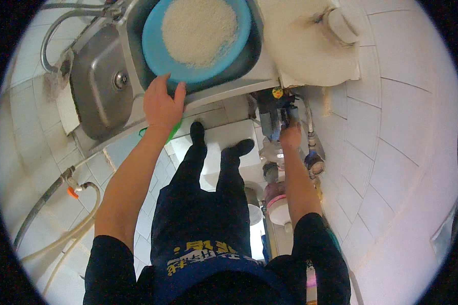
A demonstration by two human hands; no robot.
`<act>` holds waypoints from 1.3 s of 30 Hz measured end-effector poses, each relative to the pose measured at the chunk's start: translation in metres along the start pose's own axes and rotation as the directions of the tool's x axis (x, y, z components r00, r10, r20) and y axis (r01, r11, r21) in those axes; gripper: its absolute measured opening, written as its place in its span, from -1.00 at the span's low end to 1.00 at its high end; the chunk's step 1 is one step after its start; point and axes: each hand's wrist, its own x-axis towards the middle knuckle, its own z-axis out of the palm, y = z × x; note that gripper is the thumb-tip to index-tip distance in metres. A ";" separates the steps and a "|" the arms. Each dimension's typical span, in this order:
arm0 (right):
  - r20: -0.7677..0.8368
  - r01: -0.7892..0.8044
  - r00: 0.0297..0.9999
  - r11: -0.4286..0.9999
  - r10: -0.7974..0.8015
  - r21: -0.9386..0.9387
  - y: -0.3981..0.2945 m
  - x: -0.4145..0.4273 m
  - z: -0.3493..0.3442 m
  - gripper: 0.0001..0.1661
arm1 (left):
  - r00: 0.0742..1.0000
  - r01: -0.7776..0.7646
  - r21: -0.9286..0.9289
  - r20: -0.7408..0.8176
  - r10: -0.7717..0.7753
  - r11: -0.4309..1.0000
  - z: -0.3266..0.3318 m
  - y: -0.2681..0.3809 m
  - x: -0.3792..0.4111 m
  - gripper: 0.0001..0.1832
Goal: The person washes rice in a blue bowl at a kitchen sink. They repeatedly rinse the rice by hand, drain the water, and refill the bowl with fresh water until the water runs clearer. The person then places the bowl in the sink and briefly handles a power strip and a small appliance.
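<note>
A blue plastic basin (152, 57) of what looks like white rice (200, 32) sits in the right-hand bowl of a stainless steel sink (244, 70). At the basin's near rim is my left hand (163, 103), with thumb and fingers apart. It reaches over the sink's front edge, and whether the fingertips touch the rim is hard to tell. Lower down on the right, my right hand (291, 135) reaches in among dark and clear containers (269, 124) below the counter. Its fingers are partly hidden and blurred there, so any hold cannot be made out.
The left sink bowl (107, 76) has a drain, with a curved faucet (47, 47) over it. A round pale board (301, 42) lies right of the sink. A pipe with a red-handled valve (72, 191) and hose runs along the left wall. A white step (229, 146) lies by my feet.
</note>
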 end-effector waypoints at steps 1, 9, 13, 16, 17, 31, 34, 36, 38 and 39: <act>-0.019 0.031 0.999 0.999 -0.032 -0.009 0.006 0.005 0.005 -0.67 | 1.000 -0.006 -0.001 -0.010 0.006 1.000 0.001 -0.002 0.000 -0.48; -0.054 0.136 0.989 0.991 -0.137 -0.018 -0.015 -0.007 -0.009 -0.71 | 0.999 0.026 0.026 -0.022 -0.026 0.999 0.003 -0.001 -0.001 -0.49; 0.081 0.115 0.987 0.961 -0.140 0.253 0.020 0.021 0.051 -0.55 | 0.999 0.035 0.014 0.012 -0.036 0.999 -0.002 0.002 0.004 -0.48; 0.273 -0.087 0.954 0.751 -0.127 0.654 0.045 0.048 0.095 -0.76 | 1.000 0.023 0.003 0.006 -0.023 1.000 0.002 0.001 0.005 -0.48; 0.477 -0.356 0.878 0.636 -0.022 0.685 0.011 0.045 0.047 -0.72 | 0.998 0.061 0.008 0.015 -0.061 0.998 0.002 -0.002 -0.001 -0.48; 0.289 -0.247 0.957 0.615 0.033 0.748 0.043 0.026 0.047 -0.52 | 0.998 0.048 -0.004 0.033 -0.048 0.999 0.002 -0.003 0.003 -0.48; 0.496 -0.508 0.858 0.371 0.136 0.777 0.009 0.009 0.005 -0.54 | 0.997 0.061 -0.003 0.041 -0.061 0.998 0.001 -0.003 0.004 -0.47; 0.478 -0.501 0.864 0.345 0.158 0.793 0.003 0.006 0.003 -0.56 | 0.996 0.072 -0.023 0.060 -0.070 0.997 -0.005 0.005 0.009 -0.46; 0.460 -0.506 0.862 0.432 0.213 0.747 0.000 0.000 0.008 -0.58 | 0.996 0.070 -0.010 0.059 -0.070 0.997 0.001 -0.002 0.003 -0.46; 0.448 -0.506 0.861 0.470 0.239 0.723 -0.002 -0.001 0.012 -0.59 | 0.996 0.067 -0.004 0.056 -0.066 0.998 0.003 -0.004 0.003 -0.46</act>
